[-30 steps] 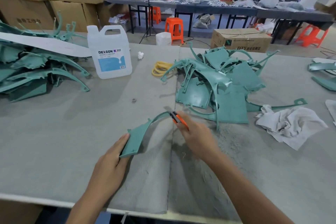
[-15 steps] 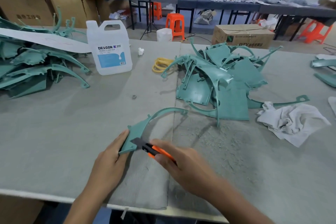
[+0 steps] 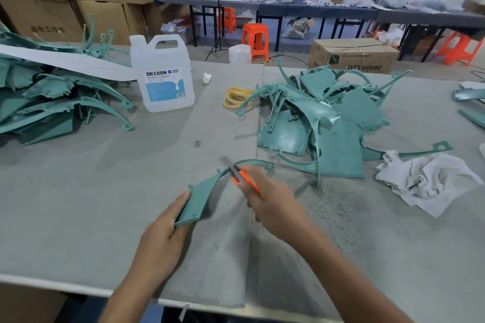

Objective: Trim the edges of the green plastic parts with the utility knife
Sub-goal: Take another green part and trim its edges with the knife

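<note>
Far to the left of the left hand, a heap of green parts lies on the grey worktop. The left hand reaches in from the near edge, forearm angled up and to the right. Its thumb lies along the left edge of the wide flat end of a green plastic part and its fingers are curled beneath, clamping that end and tilting it off the worktop. Beyond this hand stands a white DEXCON jug, cap on; its contents cannot be told. From the gripped end, the part's thin curved arm arcs up and to the right. The right hand, just right of the left, is wrapped tight around the orange handle of the utility knife, whose blurred blade end meets the curved arm. Half a second ago the knife sat down at the wide end, beside the left thumb; it is now farther up the arc. Beyond and right of the right hand lies a second pile of green parts, with a crumpled white rag farther right.
</note>
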